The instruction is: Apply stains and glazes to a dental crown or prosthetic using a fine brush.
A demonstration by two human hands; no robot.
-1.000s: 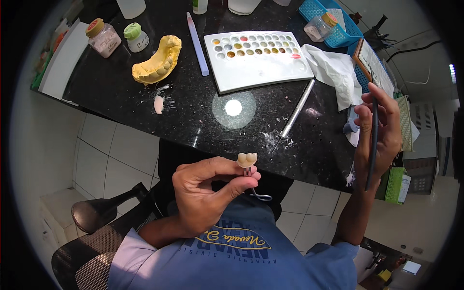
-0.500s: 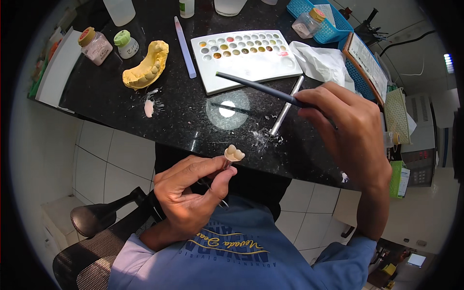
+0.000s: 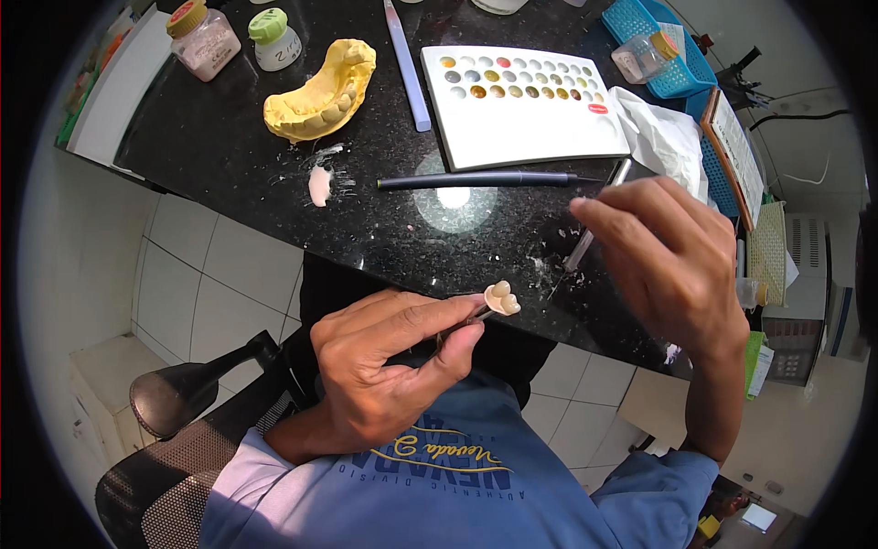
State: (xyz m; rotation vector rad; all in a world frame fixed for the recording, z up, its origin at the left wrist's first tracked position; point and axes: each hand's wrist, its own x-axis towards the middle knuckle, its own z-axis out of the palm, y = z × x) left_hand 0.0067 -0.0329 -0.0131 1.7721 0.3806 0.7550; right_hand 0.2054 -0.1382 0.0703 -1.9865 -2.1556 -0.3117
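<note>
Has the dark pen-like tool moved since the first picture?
Yes: leftward. Then held up right of the white palette, the dark pen-like tool now lies along the palette's near edge, apart from the right hand.

Black bench [image 3: 219,151]: yellow teeth model [image 3: 315,102], pink smear [image 3: 319,186], two lidded jars [image 3: 208,46], lilac stick [image 3: 408,69]; dark brush [image 3: 476,180] lies just before white palette [image 3: 530,137]; metal tool [image 3: 577,254], crumpled tissue [image 3: 666,137] at right.

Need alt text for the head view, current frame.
A person's left hand holds up a small tooth-shaped piece on a metal clamp. The half-curled right hand is over a black table, near a dark pen-shaped tool beside a white paint tray.
</note>
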